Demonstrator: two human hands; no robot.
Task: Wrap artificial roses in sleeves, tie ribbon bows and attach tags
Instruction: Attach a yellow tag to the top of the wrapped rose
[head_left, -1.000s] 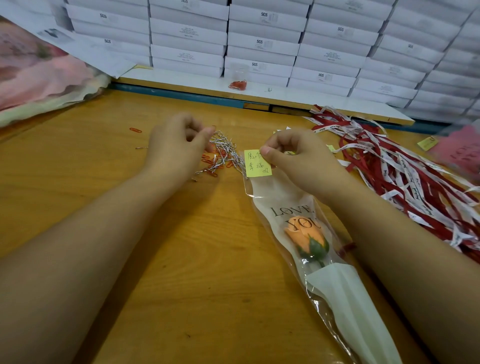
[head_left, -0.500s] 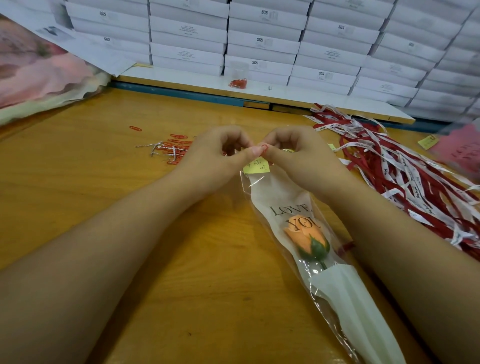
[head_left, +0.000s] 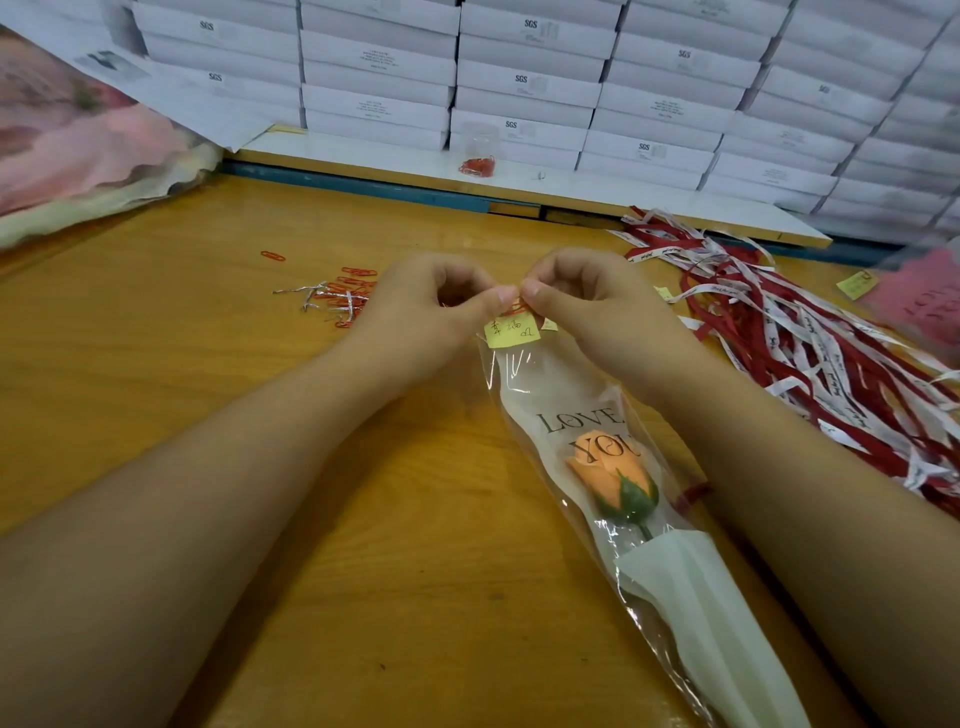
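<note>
While against the fingers (head_left: 500, 300), yellow tag (head_left: 511, 333) atop sleeve (head_left: 545, 389).

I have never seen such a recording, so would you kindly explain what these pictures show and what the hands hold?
There is no machine: a head-worn wide-angle camera looks down at a person's bare hands. The left hand and right hand pinch what looks like a small red paper clip onto a yellow handwritten paper tag atop a clear plastic sleeve holding an orange artificial rose. On the wooden table lie loose red clips, silver twist ties and red-and-white ribbons.
</note>
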